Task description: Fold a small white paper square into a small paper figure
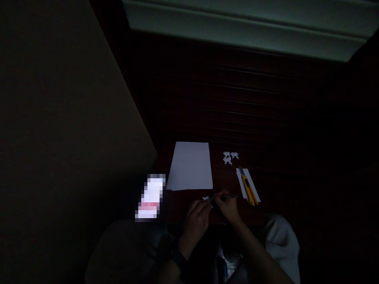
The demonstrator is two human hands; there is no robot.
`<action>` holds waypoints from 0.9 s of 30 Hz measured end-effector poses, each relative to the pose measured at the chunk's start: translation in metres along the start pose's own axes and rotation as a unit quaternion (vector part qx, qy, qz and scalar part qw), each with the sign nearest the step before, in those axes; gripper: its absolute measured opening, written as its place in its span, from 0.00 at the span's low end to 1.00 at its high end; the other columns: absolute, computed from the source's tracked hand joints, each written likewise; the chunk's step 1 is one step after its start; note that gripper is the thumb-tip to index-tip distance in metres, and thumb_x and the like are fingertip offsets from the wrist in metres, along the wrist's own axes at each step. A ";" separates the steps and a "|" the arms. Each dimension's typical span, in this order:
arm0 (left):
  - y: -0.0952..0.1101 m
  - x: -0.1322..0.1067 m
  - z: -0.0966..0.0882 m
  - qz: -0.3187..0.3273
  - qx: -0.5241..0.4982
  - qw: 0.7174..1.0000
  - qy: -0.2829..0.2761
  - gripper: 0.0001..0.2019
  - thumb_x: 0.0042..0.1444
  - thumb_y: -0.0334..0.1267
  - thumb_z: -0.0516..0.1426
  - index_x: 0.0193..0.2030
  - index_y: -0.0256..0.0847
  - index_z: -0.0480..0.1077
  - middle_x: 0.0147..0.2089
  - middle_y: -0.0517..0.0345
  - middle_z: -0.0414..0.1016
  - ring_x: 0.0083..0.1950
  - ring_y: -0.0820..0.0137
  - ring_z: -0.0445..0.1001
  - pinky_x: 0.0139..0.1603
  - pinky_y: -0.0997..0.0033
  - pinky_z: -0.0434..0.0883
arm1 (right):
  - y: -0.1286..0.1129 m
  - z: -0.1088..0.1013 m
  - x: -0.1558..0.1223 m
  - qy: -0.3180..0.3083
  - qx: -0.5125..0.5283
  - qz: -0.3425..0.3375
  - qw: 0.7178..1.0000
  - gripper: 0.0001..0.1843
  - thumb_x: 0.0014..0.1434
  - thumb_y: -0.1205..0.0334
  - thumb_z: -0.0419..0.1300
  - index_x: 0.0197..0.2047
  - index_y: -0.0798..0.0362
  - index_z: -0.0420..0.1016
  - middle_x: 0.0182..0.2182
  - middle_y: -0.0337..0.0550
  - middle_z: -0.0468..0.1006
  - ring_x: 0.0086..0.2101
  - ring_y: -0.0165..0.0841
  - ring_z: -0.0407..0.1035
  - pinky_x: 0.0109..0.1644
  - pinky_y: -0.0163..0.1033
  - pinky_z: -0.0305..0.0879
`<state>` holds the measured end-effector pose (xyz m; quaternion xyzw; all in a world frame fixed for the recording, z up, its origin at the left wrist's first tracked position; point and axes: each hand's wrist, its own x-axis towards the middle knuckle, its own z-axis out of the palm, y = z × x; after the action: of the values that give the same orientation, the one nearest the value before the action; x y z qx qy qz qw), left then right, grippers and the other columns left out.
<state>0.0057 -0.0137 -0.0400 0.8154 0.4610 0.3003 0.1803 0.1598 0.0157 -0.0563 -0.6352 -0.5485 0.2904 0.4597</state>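
At the near edge of the dark table, my left hand (197,216) has its fingers together on a small white folded paper piece (205,198), holding it against the tabletop. My right hand (227,205) is closed around a slim pen (231,196), its tip end at the paper piece beside my left fingertips. My fingers cover most of that piece, and dim light hides any marks on it. Three small folded paper shapes (227,160) lie grouped farther back. To the right, a yellow utility knife (249,190) with its blade out rests on a small stack of white paper (248,174).
A large white paper sheet (192,165) lies flat behind my hands. On the left is a lit, blurred screen (151,197), apparently a phone. Dark slatted panelling (225,98) rises behind the table (219,173), and a plain wall (68,110) stands at left.
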 end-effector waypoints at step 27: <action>-0.002 0.001 0.002 0.015 0.027 0.999 0.018 0.16 0.56 0.25 0.50 0.48 0.43 0.70 0.49 0.55 0.72 0.48 0.65 0.67 0.50 0.59 0.67 | -0.001 -0.001 -0.002 0.001 -0.060 -0.054 0.997 0.11 0.55 0.58 0.54 0.24 0.53 0.68 0.21 0.38 0.71 0.24 0.30 0.66 0.28 0.32 0.60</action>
<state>0.0061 -0.0124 -0.0423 0.8214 0.4597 0.3047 0.1456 0.1595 0.0134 -0.0554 -0.6314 -0.5982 0.2310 0.4360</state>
